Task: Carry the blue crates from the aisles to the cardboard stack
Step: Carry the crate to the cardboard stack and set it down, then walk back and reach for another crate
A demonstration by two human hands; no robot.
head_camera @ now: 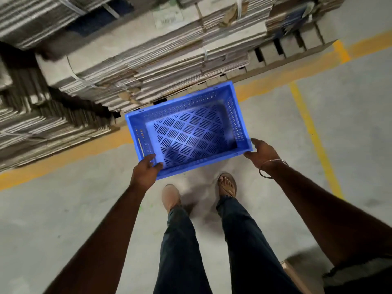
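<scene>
Gripping slotted blue plastic crate (188, 126), rectangular, perforated

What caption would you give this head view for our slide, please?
Both hands, left and right, hold an empty blue crate beside the cardboard stack.

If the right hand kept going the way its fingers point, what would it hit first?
The right hand points up-left at the crate's near right corner and looks to be touching it already, so the crate comes first. Depth is hard to judge from above.

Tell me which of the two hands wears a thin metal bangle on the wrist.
The right hand, at the blue crate's right corner, wears it. The left hand, holding the near left corner, has a bare wrist.
</scene>
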